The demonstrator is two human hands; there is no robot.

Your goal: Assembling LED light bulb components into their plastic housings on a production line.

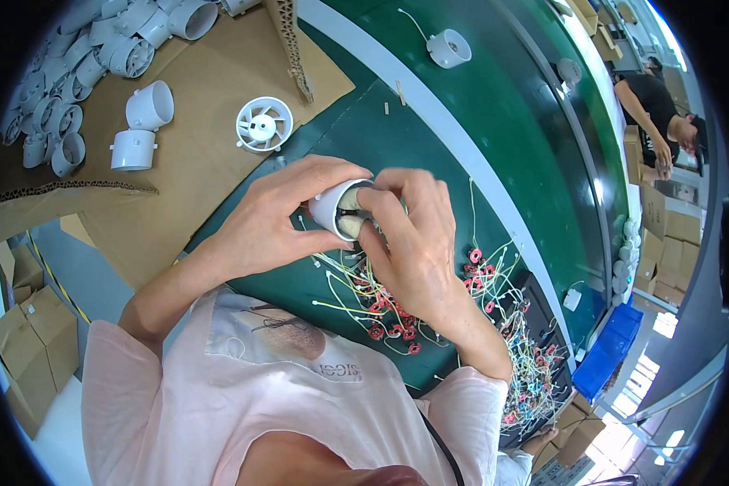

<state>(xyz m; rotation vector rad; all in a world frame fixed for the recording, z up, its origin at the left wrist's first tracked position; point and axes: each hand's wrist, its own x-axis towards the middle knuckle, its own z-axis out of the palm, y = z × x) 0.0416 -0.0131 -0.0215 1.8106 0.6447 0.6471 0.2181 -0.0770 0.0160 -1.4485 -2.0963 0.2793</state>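
Observation:
My left hand (271, 215) is closed round a white plastic cylindrical housing (324, 212), its open end turned toward my right hand (421, 251). The right thumb and forefinger, in pale finger cots, reach into that opening and pinch together. A small dark part shows between them, too hidden to name. Below my hands lie several red ring-shaped coils (377, 332) with thin pale wires and white plugs. Beyond the left hand, a white housing with a bladed fan wheel (265, 124) rests on cardboard (194, 162).
White housings (130, 57) are heaped in a cardboard box at upper left, with two more (134, 151) nearer. A black tray (535, 296) holds more wired coils at right. A green conveyor (510, 105) carries another housing (449, 49). A blue bin (607, 352) and a person (648, 105) are beyond.

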